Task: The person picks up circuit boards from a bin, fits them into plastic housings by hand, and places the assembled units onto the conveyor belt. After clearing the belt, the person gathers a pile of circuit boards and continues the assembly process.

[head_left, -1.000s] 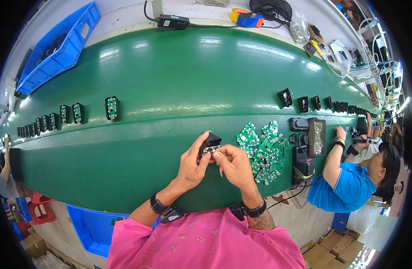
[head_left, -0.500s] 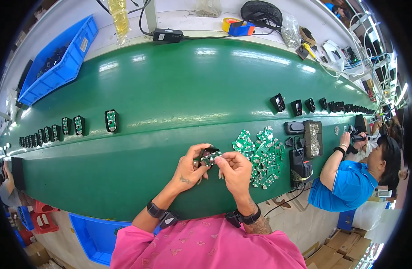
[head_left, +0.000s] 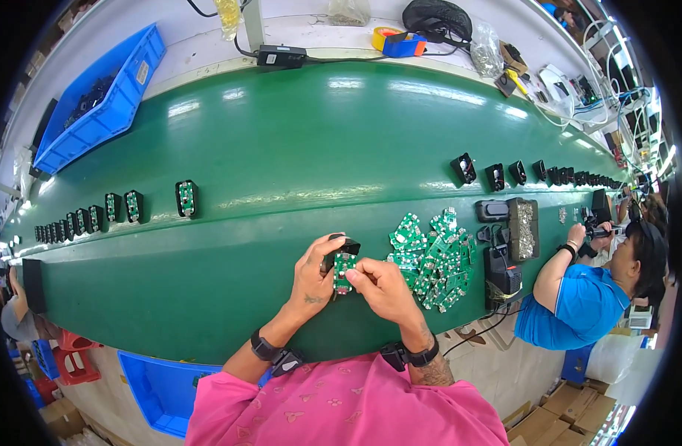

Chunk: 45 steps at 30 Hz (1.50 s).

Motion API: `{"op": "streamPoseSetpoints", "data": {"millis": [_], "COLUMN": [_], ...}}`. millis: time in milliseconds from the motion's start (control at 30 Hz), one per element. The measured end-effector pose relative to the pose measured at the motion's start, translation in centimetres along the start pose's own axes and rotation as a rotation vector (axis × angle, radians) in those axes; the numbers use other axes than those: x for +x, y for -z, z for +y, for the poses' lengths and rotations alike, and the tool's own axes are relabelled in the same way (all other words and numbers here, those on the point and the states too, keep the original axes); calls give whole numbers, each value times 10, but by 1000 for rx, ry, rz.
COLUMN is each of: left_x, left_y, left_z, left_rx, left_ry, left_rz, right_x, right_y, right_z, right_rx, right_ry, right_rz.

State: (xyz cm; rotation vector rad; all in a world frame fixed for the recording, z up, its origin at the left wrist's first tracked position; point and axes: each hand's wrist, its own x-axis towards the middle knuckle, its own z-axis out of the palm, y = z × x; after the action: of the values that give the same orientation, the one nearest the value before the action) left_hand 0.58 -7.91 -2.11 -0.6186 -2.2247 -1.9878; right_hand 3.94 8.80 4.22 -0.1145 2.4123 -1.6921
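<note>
Above the near part of the green bench, my left hand point(head_left: 313, 279) is closed around a small black plastic housing point(head_left: 347, 245). Between the thumb and fingers of my right hand point(head_left: 383, 285) is a green circuit board point(head_left: 344, 270), upright in front of the housing and overlapping it. Whether the board touches the housing inside is hidden. To the right of my hands lies a loose pile of green circuit boards point(head_left: 441, 264). A row of black housings with boards in them point(head_left: 186, 199) runs off to the left.
Black housings point(head_left: 495, 178) line the right side. Beyond the pile are a dark tray of small metal parts point(head_left: 524, 230) and a black device point(head_left: 502, 271). A blue crate point(head_left: 96, 111) stands back left. A co-worker in a blue shirt point(head_left: 579, 301) sits at right.
The circuit board has turned from lying sideways to upright, and its face shows more fully now. The black housing has tipped, so more of it shows above the board.
</note>
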Motion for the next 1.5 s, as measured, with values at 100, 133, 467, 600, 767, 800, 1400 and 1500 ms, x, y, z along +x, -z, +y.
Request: {"op": "streamPoseSetpoints", "data": {"millis": [100, 133, 467, 600, 767, 800, 1400, 1500], "left_x": [3, 3, 3, 3, 1, 1, 4, 7], "left_y": [-6, -7, 4, 5, 3, 2, 4, 4], "left_z": [10, 12, 8, 6, 4, 4, 13, 18], "left_rx": [-43, -47, -394, -768, -532, -532, -279, -240], "left_ry": [11, 9, 251, 373, 456, 457, 418, 375], "left_rz": [49, 76, -111, -116, -88, -86, -69, -75], "right_x": [1, 2, 10, 11, 9, 9, 12, 12], "right_y": [-7, -9, -10, -10, -16, -17, -28, -30], "right_z": [2, 5, 4, -7, 3, 2, -8, -5], "right_rx": [-34, -35, 33, -11, -289, -289, -107, -154], "right_ry": [-21, -9, -68, -74, 62, 62, -84, -47], "right_rz": [86, 128, 278, 310, 328, 326, 199, 212]}}
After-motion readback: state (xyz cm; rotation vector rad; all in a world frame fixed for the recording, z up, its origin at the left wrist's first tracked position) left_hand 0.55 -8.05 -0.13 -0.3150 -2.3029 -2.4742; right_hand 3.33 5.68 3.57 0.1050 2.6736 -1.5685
